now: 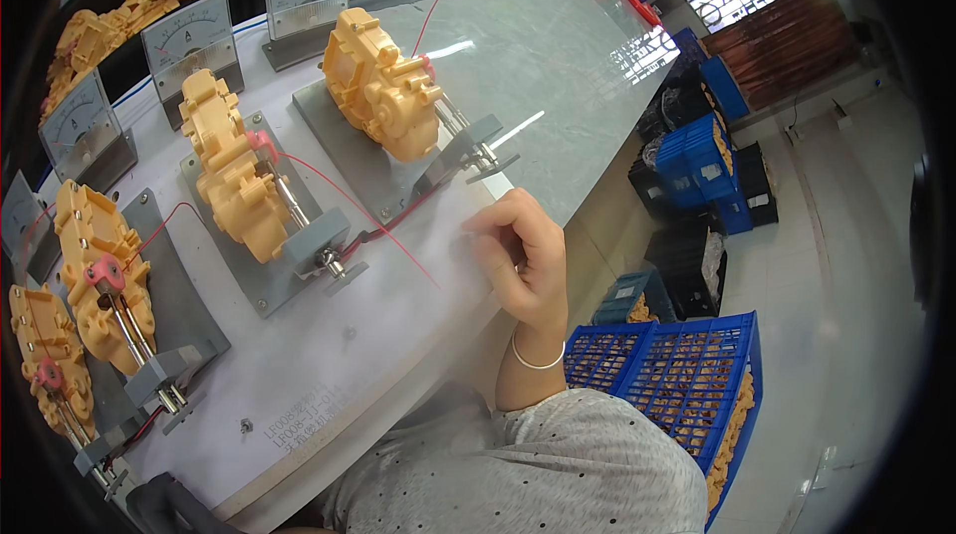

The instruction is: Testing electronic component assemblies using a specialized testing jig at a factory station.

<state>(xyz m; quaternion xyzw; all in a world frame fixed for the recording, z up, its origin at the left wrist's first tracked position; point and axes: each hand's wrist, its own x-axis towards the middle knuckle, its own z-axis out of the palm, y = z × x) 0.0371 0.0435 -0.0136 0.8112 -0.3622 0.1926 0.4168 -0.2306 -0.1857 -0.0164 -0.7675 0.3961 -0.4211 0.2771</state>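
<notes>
My right hand [523, 255] rests by the edge of the white worktop [388, 310], fingers curled loosely toward the thumb; nothing shows in it. A thin bangle [538, 365] circles that wrist. Nearest to the hand is a yellow plastic gear housing [383, 86] on a grey metal fixture [344, 161] with a rod and clamp end. To its left stands another yellow housing [231, 171] with a pink piece [262, 145] and a red wire. Two more, a yellow housing [100, 265] and a yellow housing [50, 360], stand farther left. My left hand is out of view.
Behind the fixtures stand several analogue meters, including a meter [194, 41] and a meter [306, 1]. Yellow parts [149, 1] lie heaped in a dark tray beyond. At right on the floor, a blue crate [687, 375] holds yellow parts; more crates [702, 171] stack farther back.
</notes>
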